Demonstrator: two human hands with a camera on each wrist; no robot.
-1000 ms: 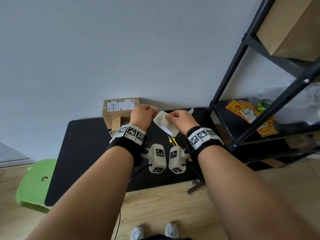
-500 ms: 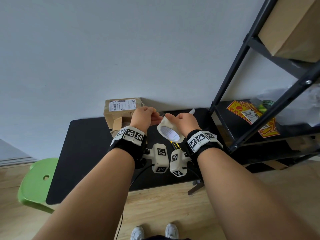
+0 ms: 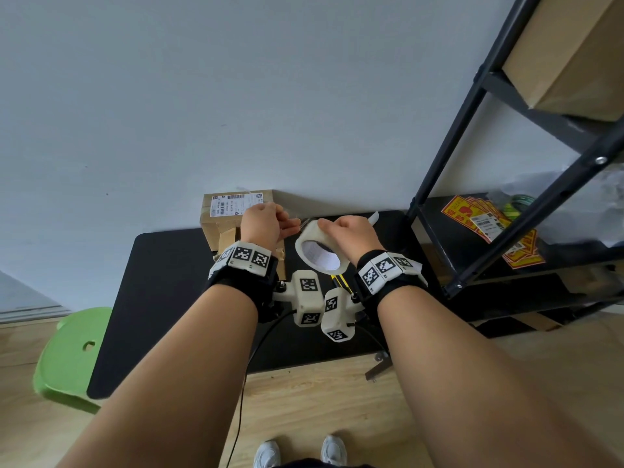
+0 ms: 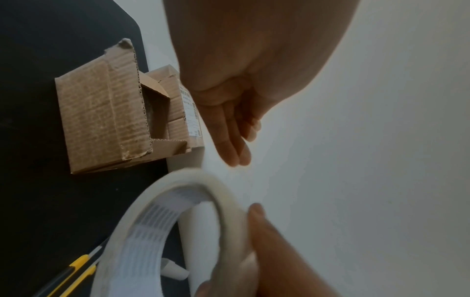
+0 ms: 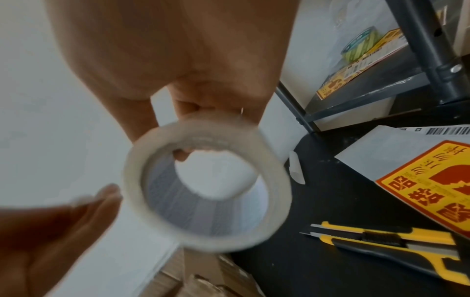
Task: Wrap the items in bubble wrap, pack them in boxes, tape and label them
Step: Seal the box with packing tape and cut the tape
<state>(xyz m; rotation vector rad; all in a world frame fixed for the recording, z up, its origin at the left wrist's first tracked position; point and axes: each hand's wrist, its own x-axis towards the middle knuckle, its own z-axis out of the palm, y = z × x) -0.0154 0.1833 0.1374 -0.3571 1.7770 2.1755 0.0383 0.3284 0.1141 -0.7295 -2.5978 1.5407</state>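
Observation:
A roll of clear tape (image 3: pixel 320 255) hangs over the black table (image 3: pixel 169 282), its hole facing me. My right hand (image 3: pixel 347 231) grips the roll's top edge, fingers curled round the rim (image 5: pixel 198 104). My left hand (image 3: pixel 266 224) is just left of the roll and pinches a faint clear strip that runs to it; the thumb is hidden in the left wrist view. Below the left hand an open cardboard box (image 4: pixel 109 120) lies on the table. A labelled closed box (image 3: pixel 236 204) stands behind it at the wall.
Two yellow utility knives (image 5: pixel 381 241) lie on the table under the roll, beside an orange warning sticker (image 5: pixel 419 191). More stickers (image 3: pixel 489 231) lie on the black shelf rack (image 3: pixel 472 184) at the right. A green stool (image 3: pixel 71 352) stands at the table's left.
The roll has turned from edge-on until its hole faces me. My left hand has drawn a little to the left, away from the roll. The right hand keeps its grip.

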